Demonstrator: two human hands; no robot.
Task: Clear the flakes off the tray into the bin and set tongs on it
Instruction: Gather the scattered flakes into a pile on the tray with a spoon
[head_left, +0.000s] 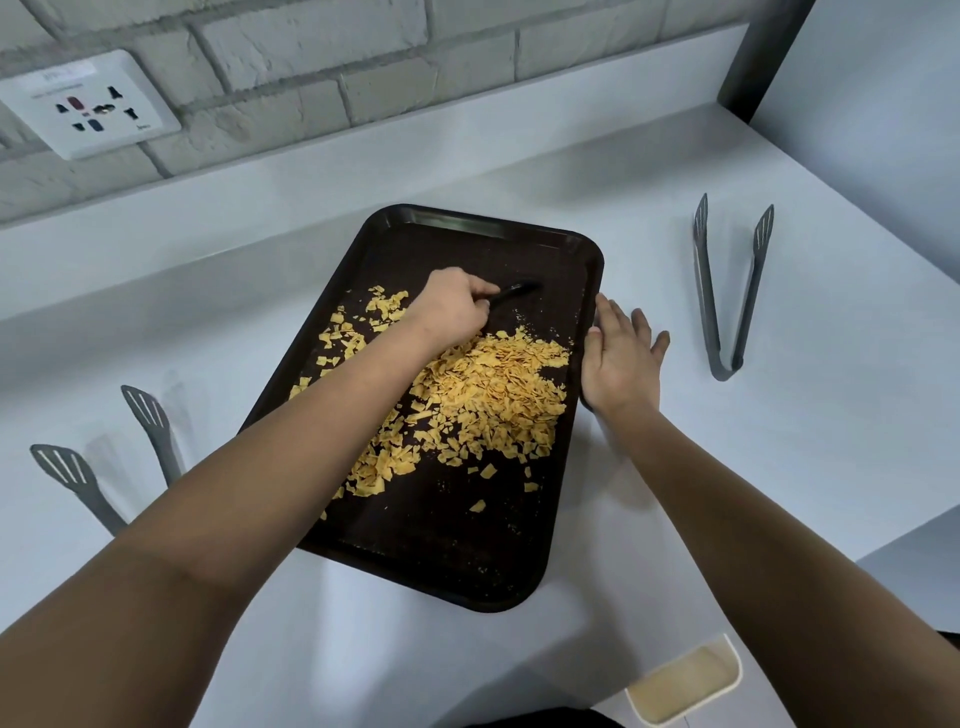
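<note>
A dark rectangular tray (457, 566) lies on the white counter with a heap of yellow flakes (493, 395) spread over its middle. My left hand (452, 306) reaches across the tray and grips a black tool (517, 292) whose end touches the tray beyond the flakes. My right hand (621, 353) rests flat with straight fingers against the tray's right rim. Grey tongs (727, 291) lie spread on the counter to the right. A second pair of grey tongs (150, 431) lies to the left, partly hidden by my left arm.
A cream bin (685, 680) stands below the counter's front edge at the lower right. A brick wall with a socket plate (91, 104) runs behind the counter. A dark post (763, 57) rises at the back right.
</note>
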